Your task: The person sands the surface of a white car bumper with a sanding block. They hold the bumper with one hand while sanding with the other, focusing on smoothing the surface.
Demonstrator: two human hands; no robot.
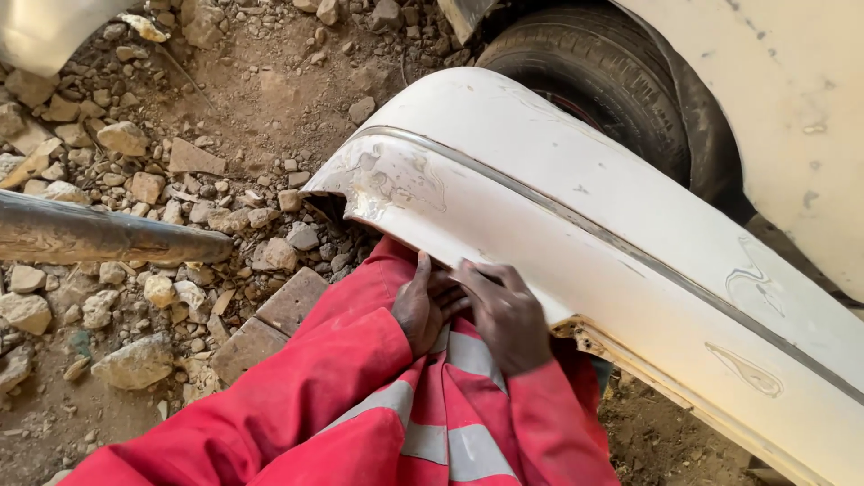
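A detached white car bumper (576,207) with scuffed, peeling paint and a dark trim line lies slanted across my lap. My left hand (421,308) and my right hand (506,315) sit close together at the bumper's lower edge, fingers curled under or against it. Both wrists come out of red overall sleeves with grey reflective stripes (450,414). Whether the fingers pinch something small between them is hidden. The bumper's torn left end (351,193) hangs over the ground.
A black tyre (603,76) and white car body panel (792,117) stand at the upper right. Stony dirt ground with loose rocks (126,139) and paving bricks (270,324) spreads to the left. A grey metal pipe (99,236) lies at the left.
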